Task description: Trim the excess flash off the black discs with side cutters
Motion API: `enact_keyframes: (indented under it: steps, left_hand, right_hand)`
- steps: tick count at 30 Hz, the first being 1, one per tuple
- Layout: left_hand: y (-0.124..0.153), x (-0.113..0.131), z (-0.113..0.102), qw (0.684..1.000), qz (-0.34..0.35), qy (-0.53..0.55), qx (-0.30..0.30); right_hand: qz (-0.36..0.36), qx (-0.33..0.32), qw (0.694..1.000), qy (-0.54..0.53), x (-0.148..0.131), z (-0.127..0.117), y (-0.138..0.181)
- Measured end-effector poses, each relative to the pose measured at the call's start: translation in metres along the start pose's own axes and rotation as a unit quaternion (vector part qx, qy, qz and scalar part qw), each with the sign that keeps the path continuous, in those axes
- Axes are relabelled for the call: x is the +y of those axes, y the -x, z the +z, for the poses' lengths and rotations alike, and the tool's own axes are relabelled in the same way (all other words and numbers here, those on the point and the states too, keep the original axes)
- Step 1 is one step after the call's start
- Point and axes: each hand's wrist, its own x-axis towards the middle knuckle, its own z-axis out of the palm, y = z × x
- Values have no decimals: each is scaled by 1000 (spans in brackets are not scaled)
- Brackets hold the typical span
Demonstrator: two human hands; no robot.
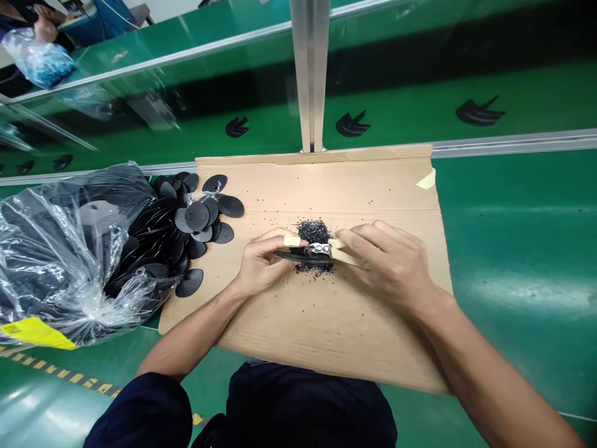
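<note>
Between thumb and fingers, my left hand (261, 262) grips a black oval plastic disc (305, 257), seen nearly edge-on. Pale yellow tape is wrapped round one of its fingers. Closed round the light-coloured handles of a pair of cutting pliers (321, 248), my right hand (389, 261) has the metal jaws at the disc's upper edge. Whether the jaws are closed is too small to tell. Under the tool lies a heap of small black clippings (313, 231), with more scattered around on the cardboard sheet (298, 336).
A clear plastic bag (56, 249) spills many black oval discs (196, 216) onto the cardboard's left side. Beyond it runs a green conveyor (275, 118) carrying black fan-shaped parts (353, 124). A metal post (310, 74) rises behind the cardboard. Another person's hand (45, 26) is at top left.
</note>
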Motion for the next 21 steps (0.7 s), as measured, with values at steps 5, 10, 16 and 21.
enact_keyframes:
  steps: [5, 10, 16, 21]
  left_hand:
    - [1, -1, 1, 999, -22, 33, -4]
    - [5, -3, 3, 996, -84, 28, -32]
    - [-10, 9, -16, 995, -52, -65, -60]
    - [-81, 7, -88, 957, 22, -286, -41]
  right_hand:
    - [-16, 12, 1000, 24, -1, -3, 0]
    - [16, -9, 999, -38, -1, 4, 3]
    - [28, 49, 996, -69, 13, 5, 1]
    - [-62, 14, 997, 33, 28, 10, -1]
